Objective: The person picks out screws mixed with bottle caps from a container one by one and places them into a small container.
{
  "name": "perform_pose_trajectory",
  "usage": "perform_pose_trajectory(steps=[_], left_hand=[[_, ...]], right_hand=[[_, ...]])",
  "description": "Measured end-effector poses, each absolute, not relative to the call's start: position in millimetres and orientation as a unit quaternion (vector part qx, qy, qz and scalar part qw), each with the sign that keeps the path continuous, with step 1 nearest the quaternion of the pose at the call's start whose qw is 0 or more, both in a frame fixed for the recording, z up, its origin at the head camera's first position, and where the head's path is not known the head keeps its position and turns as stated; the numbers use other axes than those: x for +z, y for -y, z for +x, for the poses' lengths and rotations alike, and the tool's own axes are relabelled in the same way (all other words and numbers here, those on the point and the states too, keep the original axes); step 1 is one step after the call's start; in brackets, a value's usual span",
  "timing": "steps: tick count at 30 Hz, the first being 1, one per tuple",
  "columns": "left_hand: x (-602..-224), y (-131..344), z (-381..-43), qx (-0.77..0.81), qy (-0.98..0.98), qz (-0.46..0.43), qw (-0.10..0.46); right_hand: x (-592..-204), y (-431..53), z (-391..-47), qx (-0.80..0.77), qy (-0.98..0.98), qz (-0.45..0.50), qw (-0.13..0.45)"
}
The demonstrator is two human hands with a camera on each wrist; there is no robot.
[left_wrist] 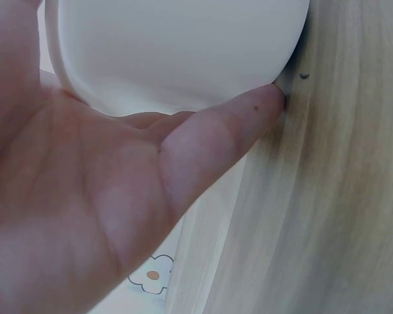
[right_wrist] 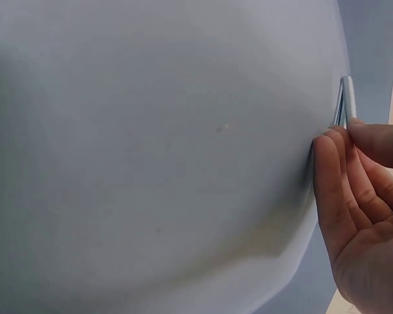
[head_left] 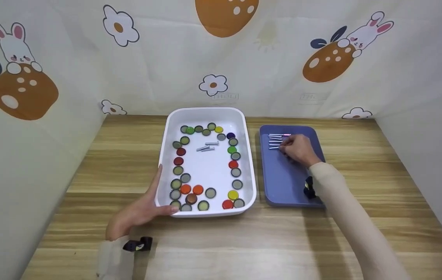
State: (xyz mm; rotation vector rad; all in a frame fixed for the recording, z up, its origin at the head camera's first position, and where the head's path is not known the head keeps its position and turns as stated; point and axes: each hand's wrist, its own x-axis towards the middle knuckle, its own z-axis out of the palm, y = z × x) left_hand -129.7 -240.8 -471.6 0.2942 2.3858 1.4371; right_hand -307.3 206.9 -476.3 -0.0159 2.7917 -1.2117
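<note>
My right hand (head_left: 299, 148) is over the blue tray (head_left: 283, 179), pinching a silver bolt (right_wrist: 351, 98) between thumb and fingertips. Its threaded end shows in the right wrist view. Several bolts (head_left: 275, 142) lie side by side in that tray, partly hidden by the fingers. At the near left corner of the white tray (head_left: 209, 212) rests my left hand (head_left: 141, 208), its thumb along the near side and its fingers along the left wall. Inside the white tray, a few bolts (head_left: 207, 149) lie in the middle, ringed by colourful bottle caps (head_left: 198, 189).
Both trays stand on a wood-grain table (head_left: 108, 175), the blue one right of the white one with a narrow gap between. A printed cloth (head_left: 166, 70) with rabbits and flowers hangs behind and at both sides.
</note>
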Motion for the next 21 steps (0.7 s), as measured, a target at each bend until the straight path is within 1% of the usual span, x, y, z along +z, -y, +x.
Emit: perform_pose_trajectory(steps=[4, 9, 21], left_hand=[[-471.8, 239.9, -129.6, 0.508, -0.838, 0.100, 0.170], [-473.6, 238.8, -129.6, 0.522, -0.829, 0.120, 0.159], [-472.8, 239.8, -129.7, 0.513, -0.836, 0.109, 0.164]], right_hand=[[-477.4, -206.8, -308.4, -0.411, -0.910, -0.001, 0.055], [-478.5, -206.9, -308.4, -0.402, -0.914, -0.003, 0.051], [-476.2, -204.6, -308.7, -0.391, -0.919, -0.004, 0.054]])
